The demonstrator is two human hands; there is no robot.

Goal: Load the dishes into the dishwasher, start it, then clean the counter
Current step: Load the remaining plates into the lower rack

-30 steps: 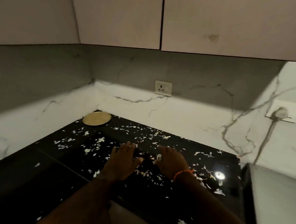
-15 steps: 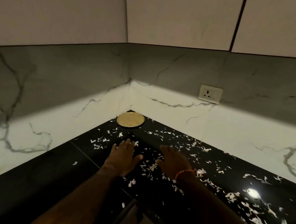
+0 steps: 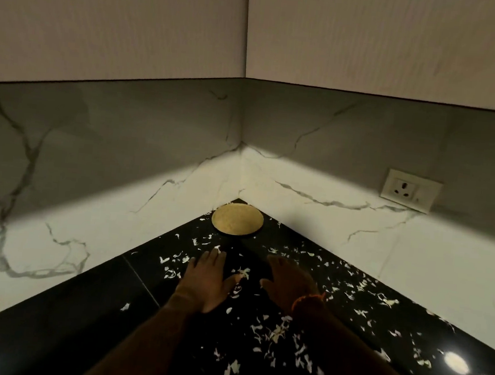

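A black glossy counter (image 3: 82, 322) fills the corner, strewn with several white scraps (image 3: 274, 332). My left hand (image 3: 205, 280) lies flat on the counter with straight fingers pointing toward the corner. To its right, palm down, my right hand (image 3: 287, 280) has an orange thread round its wrist. Both hands hold nothing. Between them lies a dark gap with a few scraps. A round yellow-brown disc (image 3: 236, 223) sits in the far corner, just beyond my fingertips.
White marble backsplash walls meet behind the disc. A wall socket (image 3: 410, 190) is mounted at the right. Pale upper cabinets (image 3: 135, 19) hang overhead. A lamp reflection (image 3: 454, 362) glares on the counter at the lower right.
The view has swung left toward the corner, so the socket now lies far right. Both hands have moved along the counter toward the disc, staying flat.
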